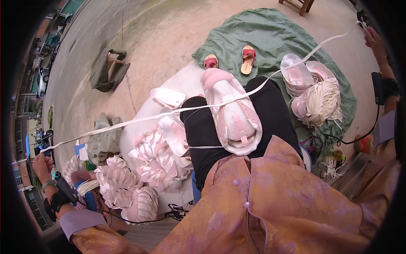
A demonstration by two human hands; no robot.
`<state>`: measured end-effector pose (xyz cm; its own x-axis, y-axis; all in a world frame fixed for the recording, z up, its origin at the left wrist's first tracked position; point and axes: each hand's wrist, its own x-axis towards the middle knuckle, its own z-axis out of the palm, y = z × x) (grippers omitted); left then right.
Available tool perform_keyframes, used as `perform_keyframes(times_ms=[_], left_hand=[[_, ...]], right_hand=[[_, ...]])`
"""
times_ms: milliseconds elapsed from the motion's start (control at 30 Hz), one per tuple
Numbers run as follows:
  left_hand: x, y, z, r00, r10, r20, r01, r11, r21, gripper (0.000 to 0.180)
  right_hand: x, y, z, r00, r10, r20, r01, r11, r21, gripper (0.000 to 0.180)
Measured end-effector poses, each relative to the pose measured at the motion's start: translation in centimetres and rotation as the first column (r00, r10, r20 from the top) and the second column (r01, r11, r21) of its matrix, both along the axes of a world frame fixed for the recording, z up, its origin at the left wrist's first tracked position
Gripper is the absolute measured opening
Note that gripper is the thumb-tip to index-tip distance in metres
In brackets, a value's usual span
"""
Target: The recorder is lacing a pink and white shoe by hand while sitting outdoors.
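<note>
A pink and white shoe upper [233,111] lies across my lap, its toe pointing away from me. One long white shoelace [127,123] is stretched wide over it, crossing the upper near its middle; whether it passes through eyelets there I cannot make out. At the far left, my left hand [42,168] is closed on one end of the lace. Up at the far right, my right hand [374,42] pinches the other end, with both arms spread apart.
Left of my legs, laced pink and white uppers [158,156] are heaped on a white sheet [137,111]. On the green cloth [270,29] at right, more uppers [295,75] lie beside a bundle of cream laces [323,101]. Red sandals [248,61] and a dark folding stool [109,72] stand beyond.
</note>
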<state>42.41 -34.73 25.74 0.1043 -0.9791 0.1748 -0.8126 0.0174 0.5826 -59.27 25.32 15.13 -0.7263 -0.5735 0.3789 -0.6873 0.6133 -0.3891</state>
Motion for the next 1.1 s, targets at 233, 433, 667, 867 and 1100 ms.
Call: perform_keyframes(times_ms=[233,433,667,867,1100], left_hand=[[-26.0,21.8,-23.0,0.922,-0.324,-0.213,0.363,0.526,0.769,0.021],[-38.9,32.3,-25.8,0.619,-0.249,-0.744,0.738,0.508,0.444,0.015],[-43.9,34.8,-26.6,0.401,-0.899,-0.175,0.889,0.429,-0.163,0.008],[-45.5,34.6,-26.8,0.355,-0.932,0.072,0.924,0.337,-0.182,0.008],[-45.6,34.7,-27.0,0.352,-0.934,0.060,0.922,0.335,-0.194,0.008]], right_hand=[[27.5,-7.5,-17.3,0.522,0.366,0.771,-0.387,0.907,-0.169,0.023],[38.8,-13.0,-18.5,-0.034,0.296,0.955,-0.085,0.951,-0.298,0.015],[41.0,-16.2,-19.4,0.017,0.477,0.879,0.023,0.879,-0.477,0.007],[41.5,-16.8,-21.3,0.137,0.607,0.783,-0.008,0.791,-0.611,0.007],[41.8,-17.2,-21.0,0.296,0.576,0.762,-0.050,0.806,-0.589,0.006]])
